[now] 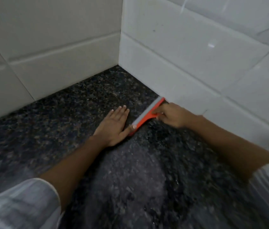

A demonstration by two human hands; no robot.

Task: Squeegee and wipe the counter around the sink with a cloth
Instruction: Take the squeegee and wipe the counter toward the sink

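squeegee [147,113] clamped in right hand [173,115], blade on the counter [64,113].
left hand [114,126] flat, fingers together, beside the blade tip; a pull risks clipping them.

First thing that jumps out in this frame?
The orange squeegee, the only bright colour, lies blade-down on the dark speckled counter, its far end at the white tiled wall on the right. The right hand grips its handle, while the left hand lies flat on the counter beside the blade's near end. A paler wet smear runs down the counter toward the camera.
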